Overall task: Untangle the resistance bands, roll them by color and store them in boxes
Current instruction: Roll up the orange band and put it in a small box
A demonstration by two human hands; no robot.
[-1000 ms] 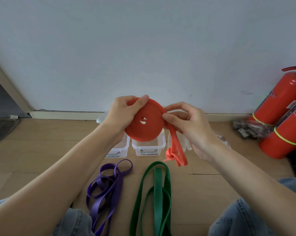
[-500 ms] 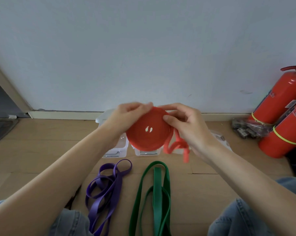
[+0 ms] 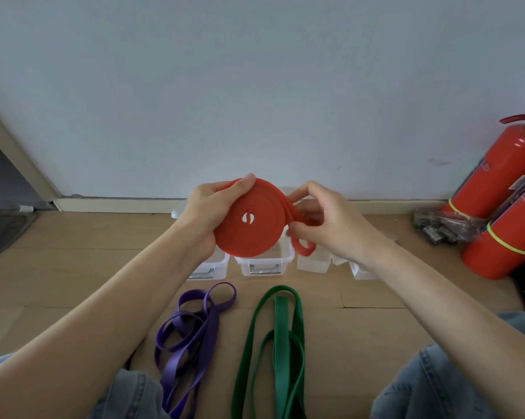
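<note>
Because a wound coil springs apart unless it is pinched, the left hand (image 3: 208,217) grips the red band (image 3: 249,220) flat by its rim, held in the air above the clear boxes (image 3: 264,266), while the right hand (image 3: 327,223) curls round the short loose tail to feed it on. Nearer, the purple band (image 3: 191,334) and the green band (image 3: 280,343) lie unrolled on the floor, probably awaiting their turn.
</note>
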